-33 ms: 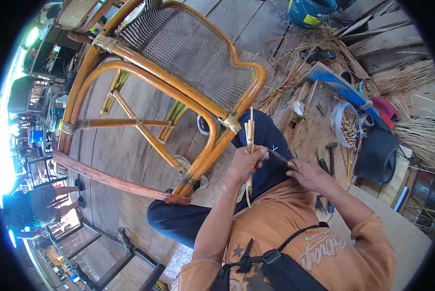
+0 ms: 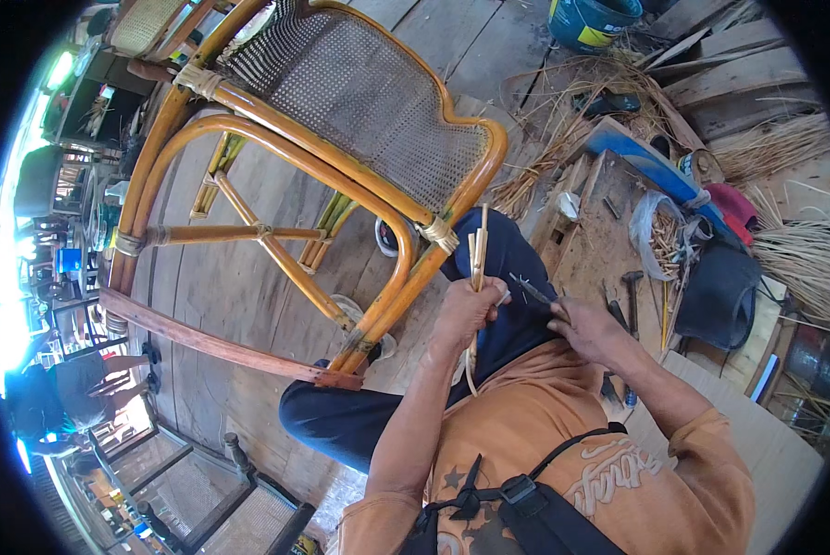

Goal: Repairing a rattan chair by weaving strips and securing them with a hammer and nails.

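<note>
My left hand [image 2: 470,310] is closed around a small upright bundle of pale rattan strips [image 2: 476,252], whose lower end hangs toward my lap. In my right hand [image 2: 586,326] is a slim, dark, pointed blade that looks like a knife [image 2: 533,291]. Its tip is a little to the right of my left hand, apart from the strips, and a thin light sliver shows near it. Beyond my hands, a rattan chair [image 2: 318,176] lies tipped over, with a woven cane panel [image 2: 359,111] and bound joints. A reddish wooden slat [image 2: 221,340] rests across its near end.
To my right, a wooden block [image 2: 595,208] carries a clear bag of small pegs [image 2: 657,236]. A hammer [image 2: 631,301] lies beside it. Loose cane bundles [image 2: 794,259] and a teal bucket [image 2: 595,28] are farther off. A person [image 2: 73,393] stands at the far left.
The blade in my right hand has shifted slightly, its tip now a bit farther left and up. The strip bundle tilts slightly more to the right. The chair stays put.
</note>
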`<state>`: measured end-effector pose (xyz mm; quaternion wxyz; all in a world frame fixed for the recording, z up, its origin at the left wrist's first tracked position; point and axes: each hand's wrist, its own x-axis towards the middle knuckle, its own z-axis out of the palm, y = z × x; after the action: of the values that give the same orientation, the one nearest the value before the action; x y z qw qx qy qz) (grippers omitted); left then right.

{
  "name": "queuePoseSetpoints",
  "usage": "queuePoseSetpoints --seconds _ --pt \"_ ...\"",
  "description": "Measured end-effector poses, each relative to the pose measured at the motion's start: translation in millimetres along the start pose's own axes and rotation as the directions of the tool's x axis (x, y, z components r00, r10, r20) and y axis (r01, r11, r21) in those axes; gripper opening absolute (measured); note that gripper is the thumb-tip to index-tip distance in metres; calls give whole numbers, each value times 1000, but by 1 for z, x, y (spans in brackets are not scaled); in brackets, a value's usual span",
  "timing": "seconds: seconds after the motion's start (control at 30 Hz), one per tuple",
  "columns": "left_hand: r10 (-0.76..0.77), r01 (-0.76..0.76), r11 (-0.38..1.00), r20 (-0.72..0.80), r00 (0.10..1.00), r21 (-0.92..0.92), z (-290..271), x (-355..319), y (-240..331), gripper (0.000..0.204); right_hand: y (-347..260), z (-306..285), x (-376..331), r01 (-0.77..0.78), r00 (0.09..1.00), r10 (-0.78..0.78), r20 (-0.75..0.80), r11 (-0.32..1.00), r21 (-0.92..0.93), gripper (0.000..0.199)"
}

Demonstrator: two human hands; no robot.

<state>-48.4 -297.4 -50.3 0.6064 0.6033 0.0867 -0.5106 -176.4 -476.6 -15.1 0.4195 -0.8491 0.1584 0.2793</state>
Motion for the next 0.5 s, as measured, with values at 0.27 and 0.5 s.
queuePoseSetpoints --seconds 0.27,0.5 --pt "95 -82 977 -58 994 195 24 -7 6 16 21 -12 -13 -34 990 36 -136 999 14 26" --pt "133 -139 927 42 990 348 57 -6 9 18 52 -29 -46 -127 919 140 -369 990 60 27"
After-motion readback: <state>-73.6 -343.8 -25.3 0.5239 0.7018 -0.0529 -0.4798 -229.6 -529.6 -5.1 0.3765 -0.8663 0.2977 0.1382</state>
